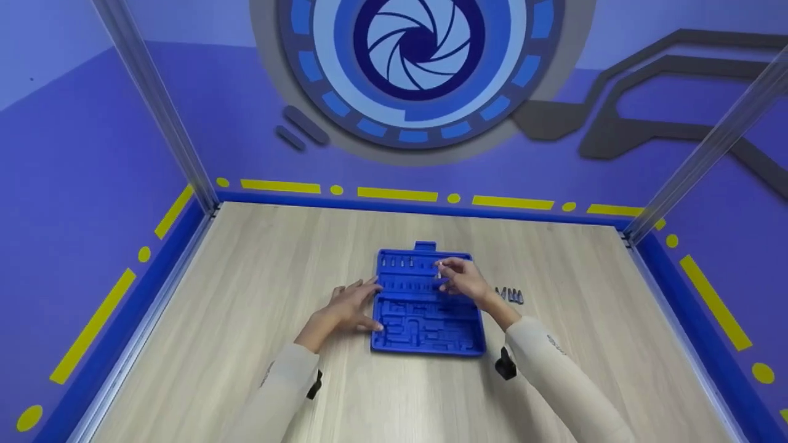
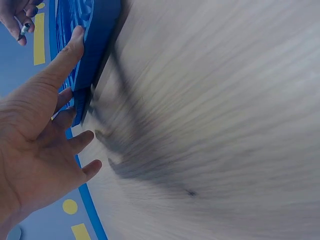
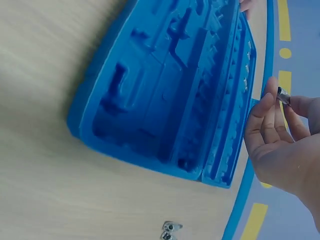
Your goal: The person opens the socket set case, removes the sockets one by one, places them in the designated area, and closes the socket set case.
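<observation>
Four metal bits (image 1: 402, 261) sit in the upper row of an open blue case (image 1: 428, 353) on a wood-grain table (image 1: 295, 246), as a person's right hand (image 1: 466, 283) pinches another bit (image 3: 284, 96) above the case between thumb and fingertips, a grip that likely gives fine control. The left hand (image 1: 348, 307), fingers spread and thumb on the rim, rests against the case's left side, seemingly to steady it, while loose bits (image 1: 512, 295) lie near its right edge, apparently for easy reach.

Head view overlooks the case (image 1: 426, 298), wrist views nearer.
</observation>
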`<action>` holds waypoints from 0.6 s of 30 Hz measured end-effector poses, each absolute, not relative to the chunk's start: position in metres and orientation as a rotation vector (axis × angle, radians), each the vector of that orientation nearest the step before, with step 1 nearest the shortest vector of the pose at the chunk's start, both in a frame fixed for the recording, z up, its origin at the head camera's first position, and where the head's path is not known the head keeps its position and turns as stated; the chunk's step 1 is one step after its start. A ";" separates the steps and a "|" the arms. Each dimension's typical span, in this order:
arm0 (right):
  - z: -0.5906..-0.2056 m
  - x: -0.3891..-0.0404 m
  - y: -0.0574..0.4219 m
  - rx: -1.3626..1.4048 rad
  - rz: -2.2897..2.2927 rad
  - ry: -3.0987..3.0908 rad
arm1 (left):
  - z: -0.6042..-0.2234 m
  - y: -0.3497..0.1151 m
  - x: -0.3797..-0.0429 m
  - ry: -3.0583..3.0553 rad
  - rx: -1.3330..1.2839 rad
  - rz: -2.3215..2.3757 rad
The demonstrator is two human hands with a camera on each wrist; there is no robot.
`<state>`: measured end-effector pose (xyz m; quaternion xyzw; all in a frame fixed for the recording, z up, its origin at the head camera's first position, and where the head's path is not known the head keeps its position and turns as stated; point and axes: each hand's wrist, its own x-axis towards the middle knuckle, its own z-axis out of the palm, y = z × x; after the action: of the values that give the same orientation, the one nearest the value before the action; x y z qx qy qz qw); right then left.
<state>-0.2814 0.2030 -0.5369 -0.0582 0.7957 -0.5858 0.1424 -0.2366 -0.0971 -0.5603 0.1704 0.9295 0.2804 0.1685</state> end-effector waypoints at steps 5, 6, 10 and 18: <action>-0.532 -0.277 0.209 -0.128 -1.704 2.265 | -0.560 -0.098 -0.235 2.649 0.489 0.815; -0.531 -0.276 0.210 -0.123 -1.705 2.259 | -0.560 -0.099 -0.234 2.651 0.489 0.819; -0.527 -0.273 0.217 -0.133 -1.687 2.248 | -0.559 -0.100 -0.234 2.653 0.491 0.827; -0.524 -0.263 0.244 -0.208 -1.625 2.257 | -0.562 -0.096 -0.236 2.649 0.506 0.819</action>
<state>-0.2631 0.2438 -0.5240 -0.0735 0.7967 -0.5737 0.1751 -0.2362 -0.0965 -0.5616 0.1772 0.9276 0.2867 0.1611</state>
